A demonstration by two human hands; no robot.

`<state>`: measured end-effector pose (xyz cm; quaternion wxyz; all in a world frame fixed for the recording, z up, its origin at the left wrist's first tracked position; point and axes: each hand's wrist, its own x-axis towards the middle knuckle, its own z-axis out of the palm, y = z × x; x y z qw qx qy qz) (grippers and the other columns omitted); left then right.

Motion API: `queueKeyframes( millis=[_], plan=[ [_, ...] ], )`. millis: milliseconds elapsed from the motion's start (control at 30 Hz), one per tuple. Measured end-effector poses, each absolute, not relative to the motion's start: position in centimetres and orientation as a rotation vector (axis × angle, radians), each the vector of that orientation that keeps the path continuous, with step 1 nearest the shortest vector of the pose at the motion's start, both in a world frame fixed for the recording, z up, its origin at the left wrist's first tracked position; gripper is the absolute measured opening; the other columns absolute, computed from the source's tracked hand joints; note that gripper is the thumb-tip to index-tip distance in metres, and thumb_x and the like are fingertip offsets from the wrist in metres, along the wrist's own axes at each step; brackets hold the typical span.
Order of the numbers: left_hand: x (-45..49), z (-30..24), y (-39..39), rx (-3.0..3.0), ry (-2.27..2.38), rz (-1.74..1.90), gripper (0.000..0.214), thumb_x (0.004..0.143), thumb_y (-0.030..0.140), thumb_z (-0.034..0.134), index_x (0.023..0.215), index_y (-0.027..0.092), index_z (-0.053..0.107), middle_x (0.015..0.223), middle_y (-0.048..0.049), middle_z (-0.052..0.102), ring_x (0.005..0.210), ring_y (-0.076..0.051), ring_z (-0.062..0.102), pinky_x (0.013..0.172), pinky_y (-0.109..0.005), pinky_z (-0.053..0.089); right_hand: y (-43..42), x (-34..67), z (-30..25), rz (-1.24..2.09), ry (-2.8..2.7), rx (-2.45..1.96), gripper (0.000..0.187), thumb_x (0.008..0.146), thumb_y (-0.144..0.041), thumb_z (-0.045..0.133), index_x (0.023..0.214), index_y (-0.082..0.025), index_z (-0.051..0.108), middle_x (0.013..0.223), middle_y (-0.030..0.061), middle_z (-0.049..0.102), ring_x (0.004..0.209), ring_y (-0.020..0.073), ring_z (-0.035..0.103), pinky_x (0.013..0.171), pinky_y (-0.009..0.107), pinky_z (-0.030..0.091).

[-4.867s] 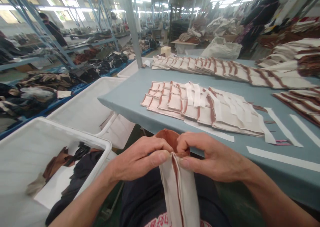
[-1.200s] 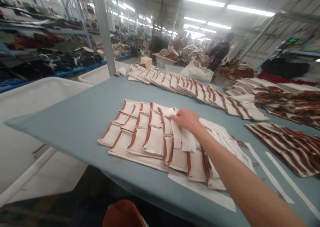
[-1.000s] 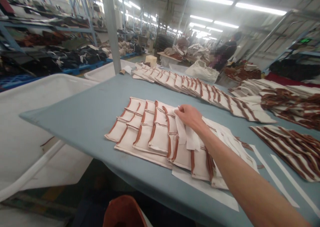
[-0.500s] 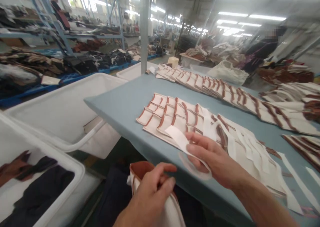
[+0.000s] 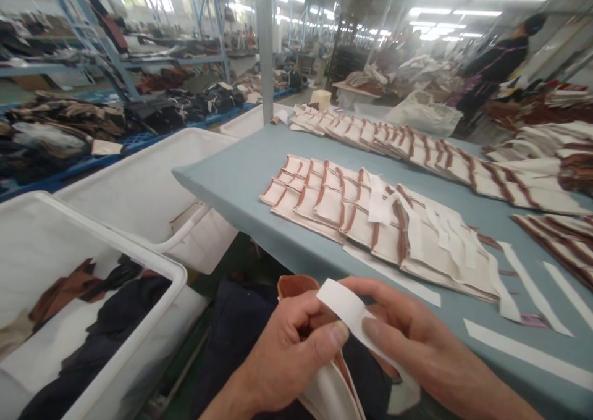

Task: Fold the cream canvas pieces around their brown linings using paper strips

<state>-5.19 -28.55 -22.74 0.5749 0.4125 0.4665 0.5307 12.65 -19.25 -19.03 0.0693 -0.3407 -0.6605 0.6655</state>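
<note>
Close to my lap, my left hand (image 5: pixel 290 352) is closed on a cream fabric piece (image 5: pixel 330 388) with brown edging. A brown flap of the piece shows above the knuckles. My right hand (image 5: pixel 412 340) pinches a white strip (image 5: pixel 345 304) between thumb and fingers. The strip's upper end lies against my left fingers and its tail hangs below the right hand. Whether my left thumb also presses on the strip, I cannot tell. Rows of overlapping cream pieces with brown edges (image 5: pixel 327 188) lie on the table just beyond, with several white strips on top.
White strips (image 5: pixel 528 352) lie along the near edge of the blue-grey table (image 5: pixel 222 167). A longer row of cream pieces (image 5: pixel 417 145) runs behind. White bins (image 5: pixel 171 272) holding dark and brown cloth stand at left. A person (image 5: pixel 500 62) is at the far right.
My right hand has brought the white strip down and toward my left hand, so the hands now meet over the fabric piece. My left fingers have closed in.
</note>
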Motion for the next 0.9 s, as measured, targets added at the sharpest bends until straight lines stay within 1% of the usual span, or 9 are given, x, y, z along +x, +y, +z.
queueKeyframes(
  millis=[67, 233, 367, 500, 600, 667, 767, 900],
  plan=[
    [-5.1, -22.1, -29.1, 0.977, 1.104, 1.24, 0.05, 0.086, 0.064, 0.067, 0.079, 0.014, 0.065, 0.064, 0.0012, 0.044, 0.059, -0.011, 0.036, 0.052, -0.022, 0.029, -19.7, 12.9, -19.1, 1.994, -2.001, -1.035, 0.053, 0.099, -0.056, 0.058, 0.14, -0.022, 0.055, 0.058, -0.0069, 0.046, 0.051, 0.0107, 0.038, 0.047, 0.021, 0.03],
    [-5.0, -21.6, -30.1, 0.945, 1.089, 1.269, 0.048, 0.084, 0.061, 0.07, 0.083, 0.014, 0.065, 0.065, 0.0022, 0.048, 0.056, -0.01, 0.039, 0.051, -0.021, 0.031, -20.6, 13.4, -19.2, 2.019, -1.986, -0.968, 0.05, 0.1, -0.052, 0.058, 0.14, -0.023, 0.055, 0.061, -0.0068, 0.046, 0.052, 0.0097, 0.038, 0.047, 0.019, 0.032],
    [-4.9, -21.8, -30.4, 0.907, 1.211, 1.307, 0.044, 0.087, 0.058, 0.069, 0.076, 0.016, 0.059, 0.063, 0.0025, 0.051, 0.054, -0.009, 0.043, 0.05, -0.019, 0.033, -21.2, 13.8, -19.0, 2.096, -1.945, -0.927, 0.049, 0.098, -0.05, 0.06, 0.139, -0.023, 0.057, 0.063, -0.0068, 0.047, 0.052, 0.009, 0.038, 0.048, 0.019, 0.035],
    [-4.8, -21.7, -30.8, 0.928, 1.305, 1.289, 0.044, 0.09, 0.056, 0.066, 0.072, 0.016, 0.056, 0.061, 0.0016, 0.055, 0.052, -0.009, 0.046, 0.049, -0.019, 0.034, -21.2, 14.5, -19.1, 2.152, -1.92, -0.943, 0.054, 0.096, -0.053, 0.062, 0.138, -0.02, 0.057, 0.063, -0.0055, 0.051, 0.051, 0.0092, 0.04, 0.047, 0.019, 0.033],
    [-4.7, -21.5, -31.0, 0.983, 1.349, 1.294, 0.047, 0.091, 0.055, 0.064, 0.066, 0.016, 0.055, 0.058, 0.0018, 0.053, 0.052, -0.009, 0.044, 0.049, -0.019, 0.033, -21.0, 15.0, -19.5, 2.189, -1.882, -0.898, 0.053, 0.096, -0.054, 0.062, 0.135, -0.019, 0.059, 0.064, -0.0046, 0.052, 0.051, 0.0087, 0.04, 0.047, 0.019, 0.031],
    [-4.6, -21.6, -31.0, 0.988, 1.358, 1.307, 0.047, 0.091, 0.055, 0.065, 0.066, 0.016, 0.056, 0.058, 0.0018, 0.053, 0.051, -0.009, 0.044, 0.049, -0.019, 0.033, -20.9, 15.2, -19.7, 2.214, -1.852, -0.869, 0.053, 0.096, -0.056, 0.063, 0.132, -0.018, 0.061, 0.063, -0.005, 0.051, 0.051, 0.0084, 0.039, 0.047, 0.019, 0.03],
    [-4.6, -22.0, -30.9, 0.933, 1.351, 1.339, 0.044, 0.088, 0.055, 0.069, 0.071, 0.016, 0.061, 0.06, 0.0014, 0.056, 0.05, -0.009, 0.047, 0.048, -0.019, 0.034, -21.0, 15.3, -19.9, 2.218, -1.825, -0.871, 0.054, 0.094, -0.06, 0.064, 0.126, -0.017, 0.064, 0.062, -0.0054, 0.05, 0.051, 0.008, 0.037, 0.047, 0.018, 0.029],
    [-4.4, -22.0, -30.6, 0.773, 1.359, 1.38, 0.045, 0.078, 0.058, 0.079, 0.074, 0.015, 0.063, 0.059, 0.0022, 0.059, 0.049, -0.008, 0.046, 0.047, -0.018, 0.036, -21.1, 15.2, -20.1, 2.199, -1.82, -0.839, 0.055, 0.093, -0.065, 0.064, 0.117, -0.016, 0.067, 0.063, -0.0067, 0.046, 0.051, 0.0071, 0.033, 0.046, 0.018, 0.028]
  ],
)
